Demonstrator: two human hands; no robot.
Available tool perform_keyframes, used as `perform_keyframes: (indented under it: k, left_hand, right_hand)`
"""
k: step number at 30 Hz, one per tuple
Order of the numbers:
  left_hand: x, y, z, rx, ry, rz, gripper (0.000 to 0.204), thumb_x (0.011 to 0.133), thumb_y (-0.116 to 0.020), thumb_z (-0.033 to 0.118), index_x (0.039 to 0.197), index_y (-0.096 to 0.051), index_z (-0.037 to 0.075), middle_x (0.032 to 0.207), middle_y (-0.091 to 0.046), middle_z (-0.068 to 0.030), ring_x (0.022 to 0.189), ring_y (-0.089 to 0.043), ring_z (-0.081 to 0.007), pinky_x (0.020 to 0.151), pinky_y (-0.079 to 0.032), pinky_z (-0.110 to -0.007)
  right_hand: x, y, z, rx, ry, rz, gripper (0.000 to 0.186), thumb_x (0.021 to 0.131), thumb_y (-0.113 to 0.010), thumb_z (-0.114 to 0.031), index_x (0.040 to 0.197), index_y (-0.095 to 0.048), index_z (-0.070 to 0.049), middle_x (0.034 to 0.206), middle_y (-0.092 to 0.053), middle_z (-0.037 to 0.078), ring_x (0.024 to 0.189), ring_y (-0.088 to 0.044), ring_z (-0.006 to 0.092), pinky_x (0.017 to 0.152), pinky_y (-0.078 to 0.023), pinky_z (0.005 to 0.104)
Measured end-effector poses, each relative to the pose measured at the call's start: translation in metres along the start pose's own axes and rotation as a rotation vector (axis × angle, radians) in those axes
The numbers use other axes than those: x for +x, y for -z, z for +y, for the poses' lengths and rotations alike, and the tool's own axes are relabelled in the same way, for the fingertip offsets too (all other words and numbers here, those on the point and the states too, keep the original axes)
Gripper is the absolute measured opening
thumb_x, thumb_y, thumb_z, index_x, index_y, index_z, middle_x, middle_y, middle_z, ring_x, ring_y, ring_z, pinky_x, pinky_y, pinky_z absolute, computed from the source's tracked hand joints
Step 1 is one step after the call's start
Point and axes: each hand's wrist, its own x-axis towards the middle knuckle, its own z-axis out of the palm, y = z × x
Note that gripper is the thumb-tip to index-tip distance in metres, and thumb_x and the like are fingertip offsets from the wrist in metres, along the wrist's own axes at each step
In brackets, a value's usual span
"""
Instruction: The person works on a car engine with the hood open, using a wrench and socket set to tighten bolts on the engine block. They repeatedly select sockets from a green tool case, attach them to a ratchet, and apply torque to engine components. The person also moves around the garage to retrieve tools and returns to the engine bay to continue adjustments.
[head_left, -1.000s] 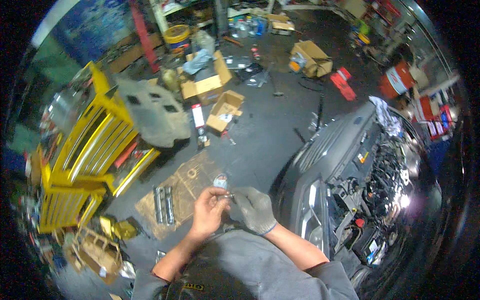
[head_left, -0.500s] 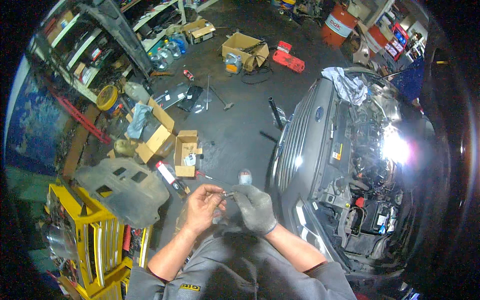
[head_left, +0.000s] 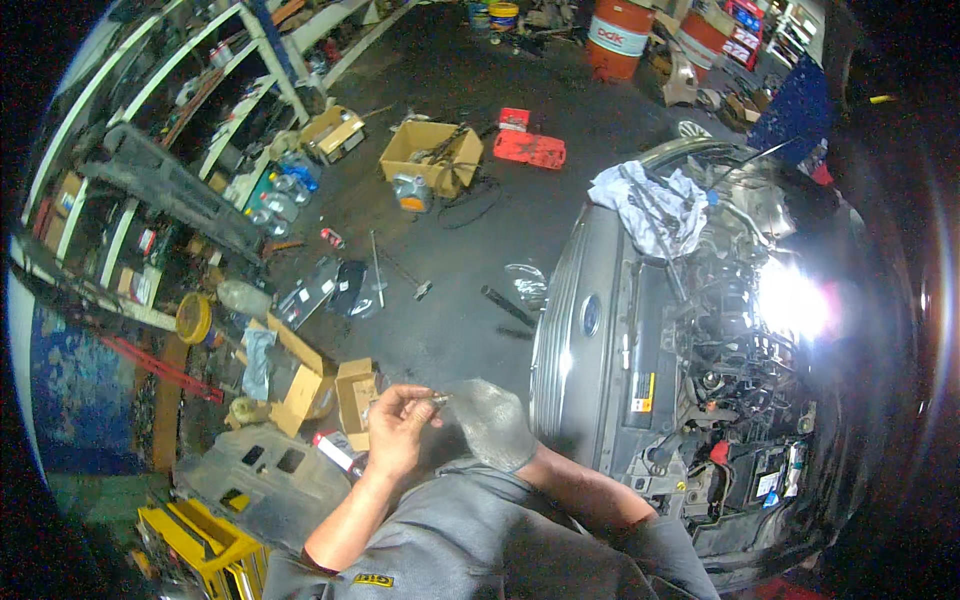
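The bare left hand [head_left: 400,428] pinches a small shiny piece [head_left: 440,399]; the gloved right hand [head_left: 492,420] is just beside it, too blurry to tell if it grips. A gray car [head_left: 650,340] stands on the right, and a brown box [head_left: 425,150] sits far off on the floor [head_left: 450,305].

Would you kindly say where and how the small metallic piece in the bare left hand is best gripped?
Probably by the exposed right end of the small metallic piece, coming from the right with the grey-gloved right hand, since the bare left hand covers its other end.
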Motion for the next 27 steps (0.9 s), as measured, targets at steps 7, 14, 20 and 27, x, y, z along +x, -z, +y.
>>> perform_keyframes:
  k: [7,14,20,27]
  left_hand:
    - [0.103,-0.049,0.017,0.083,0.022,-0.177,0.013,0.096,-0.071,-0.006,0.109,-0.067,-0.003,0.101,-0.073,-0.0111,0.085,-0.071,-0.0176,0.077,-0.062,-0.032]
    - [0.225,-0.087,0.016,0.327,-0.008,-0.469,0.013,0.093,-0.074,-0.005,0.105,-0.070,-0.003,0.102,-0.073,-0.0108,0.092,-0.071,-0.0182,0.080,-0.063,-0.032]
    - [0.351,-0.084,0.056,0.654,-0.462,-0.659,0.015,0.092,-0.077,0.002,0.106,-0.072,-0.001,0.099,-0.073,-0.0155,0.089,-0.074,-0.0266,0.078,-0.059,-0.035]
    - [0.471,-0.092,0.081,0.783,-0.344,-0.931,0.046,0.086,-0.073,-0.006,0.130,-0.072,0.008,0.099,-0.071,-0.0138,0.087,-0.069,-0.0251,0.082,-0.055,-0.035]
  right_hand:
    - [0.056,0.034,0.041,-0.006,-0.161,0.174,0.016,0.096,-0.069,-0.006,0.110,-0.072,0.000,0.097,-0.074,0.017,0.087,-0.073,0.0364,0.076,-0.060,0.0435]
    - [0.113,0.050,0.094,-0.124,-0.364,0.406,0.018,0.103,-0.065,-0.014,0.116,-0.072,-0.003,0.097,-0.074,0.019,0.083,-0.075,0.0347,0.071,-0.057,0.0434]
    - [0.185,0.017,0.179,-0.383,-0.388,0.206,0.044,0.087,-0.076,-0.029,0.121,-0.069,-0.001,0.109,-0.071,0.017,0.099,-0.070,0.0377,0.085,-0.057,0.0427]
    - [0.265,0.004,0.236,0.334,-0.552,0.505,0.040,0.091,-0.079,-0.025,0.122,-0.069,-0.001,0.112,-0.073,0.013,0.105,-0.068,0.0236,0.093,-0.055,0.0370]
